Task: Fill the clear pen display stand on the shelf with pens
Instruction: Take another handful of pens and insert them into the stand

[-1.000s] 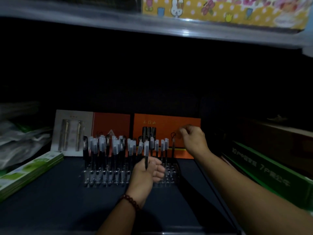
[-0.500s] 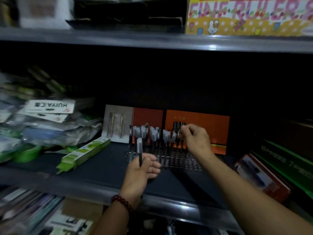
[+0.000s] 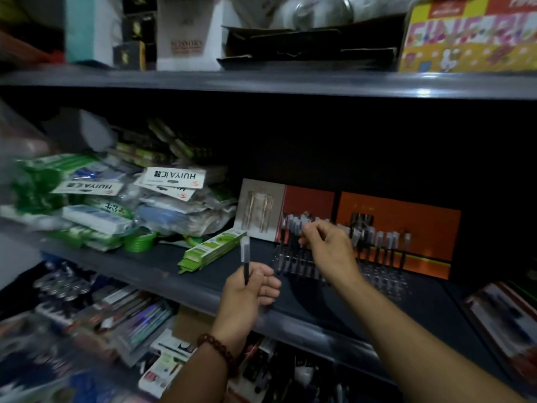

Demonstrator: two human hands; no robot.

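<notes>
One dark shelf carries it all: a heap of plastic packets piled at the left, orange boxes leaning along the back, and in front of those the clear pen display stand, set toward the right. Pens stand upright in its rear rows. A green carton lies just left of the stand. The right hand reaches over the stand's left part, fingertips bunched among the caps; whether they pinch one cannot be told. The left hand, nearer the shelf edge, grips a single pen upright, cap upward.
</notes>
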